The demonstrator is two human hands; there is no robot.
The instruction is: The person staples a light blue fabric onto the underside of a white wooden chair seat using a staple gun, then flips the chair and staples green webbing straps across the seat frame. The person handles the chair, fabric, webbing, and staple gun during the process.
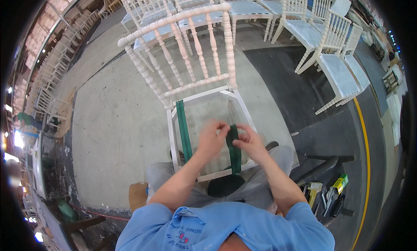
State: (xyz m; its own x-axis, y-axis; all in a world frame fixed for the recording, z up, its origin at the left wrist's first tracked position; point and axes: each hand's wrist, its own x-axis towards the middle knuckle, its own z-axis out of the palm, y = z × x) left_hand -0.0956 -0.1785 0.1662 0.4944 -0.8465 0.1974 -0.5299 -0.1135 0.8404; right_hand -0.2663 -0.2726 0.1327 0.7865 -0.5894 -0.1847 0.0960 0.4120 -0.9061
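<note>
The right hand pinches the loose green strap, which lies toward the right side of the seat frame of a white chair. The left hand is just beside the strap; blur conceals whether its fingers grip. A second strap spans the frame's left side. At lower right, a yellow-green carton lies beside tools; its contents are hidden.

The flat grey concrete floor looks bright. A white glare spot shines far left. The bare left hand is blurry. Lines bend near the round black rim.
</note>
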